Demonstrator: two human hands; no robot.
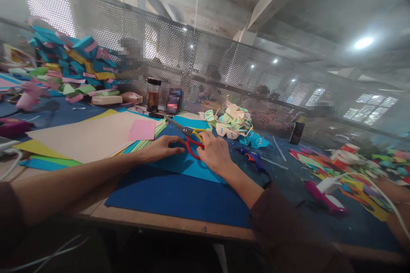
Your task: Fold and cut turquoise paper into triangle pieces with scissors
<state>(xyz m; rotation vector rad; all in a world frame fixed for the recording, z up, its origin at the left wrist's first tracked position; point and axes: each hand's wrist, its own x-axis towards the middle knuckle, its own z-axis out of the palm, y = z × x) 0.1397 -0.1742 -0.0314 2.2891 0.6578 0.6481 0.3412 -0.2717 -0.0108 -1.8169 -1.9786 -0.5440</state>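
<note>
My right hand (214, 152) is wrapped round a pair of scissors (194, 147) with red and yellow handles. The dark blades point up and to the left, over the papers. A bright blue sheet of paper (192, 169) lies flat under both hands. Just left of the scissors is my left hand (165, 148), its thumb and forefinger stretched out with a gap between them. That hand rests by the edge of a stack of coloured sheets, topped by a pale pink sheet (86, 134) and a small pink square (141, 130).
Beyond my right hand lie a blue glue gun (253, 157) and a heap of cut paper pieces (235, 121). A lidded jar (154, 95) and a phone (174, 101) stand by the mesh screen (198, 64). Folded paper strips (77, 64) pile up at left; a magenta power strip (326, 198) lies right.
</note>
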